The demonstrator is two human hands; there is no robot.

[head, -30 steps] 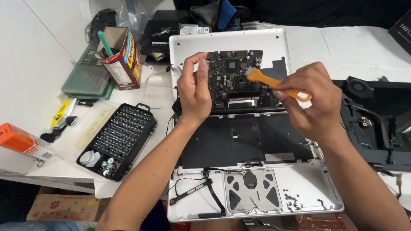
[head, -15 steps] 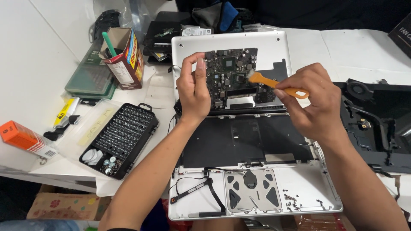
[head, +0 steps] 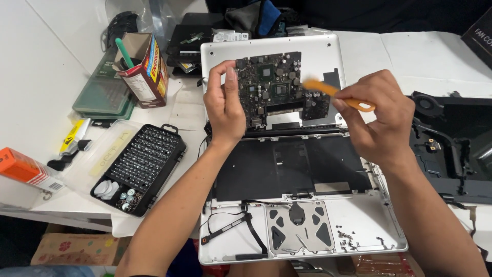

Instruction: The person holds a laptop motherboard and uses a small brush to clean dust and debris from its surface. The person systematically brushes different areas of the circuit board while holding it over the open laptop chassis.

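My left hand (head: 225,105) grips the left edge of a dark logic board (head: 279,87) and holds it up, tilted, above an opened silver laptop shell (head: 359,220). My right hand (head: 382,115) holds an orange-handled brush (head: 333,92) whose head lies over the right part of the board. The shell's black inner bay (head: 292,166) lies bare below the board. The underside of the trackpad (head: 300,228) shows near the front edge, with a loose black cable (head: 241,225) to its left.
A black screwdriver bit case (head: 141,164) with small round parts lies at left. Behind it are a green case (head: 105,95), a small cardboard box with a green tool (head: 143,64) and an orange box (head: 23,169). Tiny screws (head: 346,238) rest on the shell. Another black opened chassis (head: 451,149) sits at right.
The board has tipped slightly up and left in my left hand. The brush has moved right, from the board's middle to its right part, blurred in motion.
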